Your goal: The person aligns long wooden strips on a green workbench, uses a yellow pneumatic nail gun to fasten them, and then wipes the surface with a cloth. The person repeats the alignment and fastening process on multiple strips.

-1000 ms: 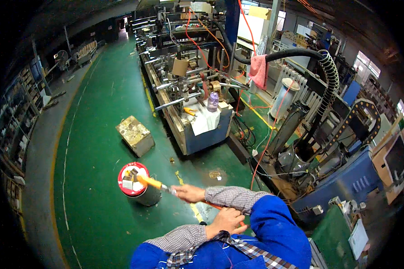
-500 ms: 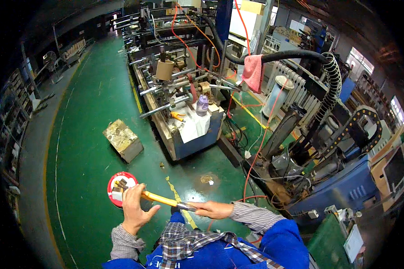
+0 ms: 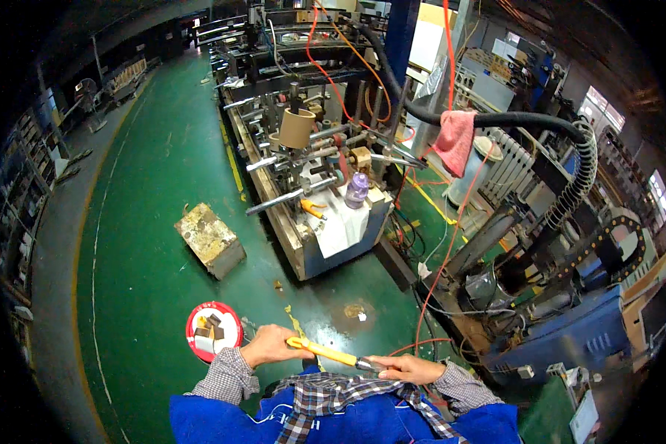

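A tool with a long yellow handle and a dark, metallic end lies across the front of my body; its exact kind cannot be made out. My right hand is closed round the metallic end. At the opposite tip of the handle, my left hand has its fingers drawn together against it. Just left of that hand, on the floor, is a round white container with a red rim. Several small brown blocks lie inside it.
A stained, box-shaped block sits on the green floor ahead. Beyond it stands a long machine with metal rods, a purple bottle and orange-handled pliers on its end. A pink cloth hangs over a black hose; a red hose trails down right.
My left hand has gone from spread fingers to closed at the handle's tip. Both hands and the tool have shifted right and lower, and the view has swung slightly left.
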Demonstrator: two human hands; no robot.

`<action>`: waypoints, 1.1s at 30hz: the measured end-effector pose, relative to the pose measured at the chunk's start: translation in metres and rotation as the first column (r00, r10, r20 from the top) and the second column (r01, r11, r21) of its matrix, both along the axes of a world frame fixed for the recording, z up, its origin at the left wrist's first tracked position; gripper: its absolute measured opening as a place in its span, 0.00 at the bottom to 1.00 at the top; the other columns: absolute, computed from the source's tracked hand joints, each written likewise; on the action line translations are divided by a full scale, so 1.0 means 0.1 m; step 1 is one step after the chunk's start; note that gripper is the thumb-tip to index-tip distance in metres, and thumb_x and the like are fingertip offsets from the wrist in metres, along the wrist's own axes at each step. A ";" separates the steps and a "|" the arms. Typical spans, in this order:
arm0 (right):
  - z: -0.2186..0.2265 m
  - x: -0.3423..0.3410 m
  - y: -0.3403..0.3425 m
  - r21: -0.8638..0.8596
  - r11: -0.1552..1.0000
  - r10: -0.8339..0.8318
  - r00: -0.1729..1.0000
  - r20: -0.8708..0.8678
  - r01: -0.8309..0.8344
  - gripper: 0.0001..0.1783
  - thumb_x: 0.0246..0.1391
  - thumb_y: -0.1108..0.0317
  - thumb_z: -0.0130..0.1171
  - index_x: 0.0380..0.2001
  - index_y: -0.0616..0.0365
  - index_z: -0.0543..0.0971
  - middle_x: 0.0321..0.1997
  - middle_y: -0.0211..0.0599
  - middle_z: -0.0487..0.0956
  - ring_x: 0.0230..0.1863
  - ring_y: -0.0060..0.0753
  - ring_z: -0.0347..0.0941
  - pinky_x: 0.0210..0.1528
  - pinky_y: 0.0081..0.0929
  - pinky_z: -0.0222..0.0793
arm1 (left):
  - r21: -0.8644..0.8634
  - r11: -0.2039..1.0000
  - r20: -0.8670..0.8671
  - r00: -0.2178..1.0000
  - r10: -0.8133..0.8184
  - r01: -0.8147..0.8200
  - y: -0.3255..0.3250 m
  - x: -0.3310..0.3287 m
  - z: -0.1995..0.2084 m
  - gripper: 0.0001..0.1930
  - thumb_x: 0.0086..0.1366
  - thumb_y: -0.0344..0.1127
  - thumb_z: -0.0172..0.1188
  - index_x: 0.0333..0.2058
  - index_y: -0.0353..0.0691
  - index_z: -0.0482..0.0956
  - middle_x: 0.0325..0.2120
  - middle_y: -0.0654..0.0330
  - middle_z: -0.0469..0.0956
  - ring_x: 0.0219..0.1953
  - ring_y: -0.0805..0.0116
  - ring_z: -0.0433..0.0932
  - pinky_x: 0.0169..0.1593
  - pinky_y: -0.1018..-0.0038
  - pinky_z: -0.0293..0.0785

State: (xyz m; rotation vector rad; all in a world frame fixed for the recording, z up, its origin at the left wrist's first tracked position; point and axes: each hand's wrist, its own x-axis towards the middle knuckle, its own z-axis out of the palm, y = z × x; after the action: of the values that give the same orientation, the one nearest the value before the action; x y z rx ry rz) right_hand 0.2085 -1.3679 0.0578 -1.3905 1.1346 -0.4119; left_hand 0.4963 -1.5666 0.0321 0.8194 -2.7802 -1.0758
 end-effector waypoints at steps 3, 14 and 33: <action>-0.07 0.13 -0.32 -0.043 0.998 0.036 0.999 0.018 -0.035 0.29 0.62 0.57 0.44 0.64 0.48 0.55 0.64 0.40 0.62 0.58 0.33 0.65 0.58 0.27 0.60 | 0.208 0.972 0.249 0.955 -0.160 0.108 -0.23 0.07 -0.10 0.34 0.49 0.72 0.54 0.26 0.40 0.80 0.16 0.54 0.76 0.23 0.55 0.77 0.28 0.64 0.71; -0.02 0.40 -1.22 -0.102 0.992 0.061 0.991 -0.122 -0.074 0.29 0.56 0.70 0.41 0.62 0.45 0.59 0.51 0.47 0.74 0.41 0.44 0.77 0.45 0.32 0.69 | 0.757 0.597 -0.147 0.959 -0.240 0.266 -0.85 0.23 -0.48 0.22 0.60 0.54 0.56 0.41 0.40 0.76 0.28 0.62 0.76 0.30 0.73 0.71 0.33 0.74 0.67; -0.22 -0.65 -1.94 -0.139 0.990 -0.007 0.990 -0.143 -0.013 0.26 0.49 0.63 0.51 0.54 0.54 0.69 0.46 0.50 0.76 0.42 0.48 0.76 0.44 0.36 0.70 | 0.880 0.472 0.088 0.994 -0.066 -0.047 -1.48 -0.82 -0.42 0.21 0.62 0.53 0.55 0.35 0.39 0.82 0.18 0.71 0.72 0.21 0.84 0.64 0.24 0.83 0.59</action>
State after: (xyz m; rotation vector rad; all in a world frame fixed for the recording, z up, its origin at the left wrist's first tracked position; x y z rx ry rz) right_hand 0.1440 -1.5615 0.0357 -1.5641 1.2394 -0.3999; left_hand 0.4143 -1.7145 -0.0094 0.8940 -2.0929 -2.6263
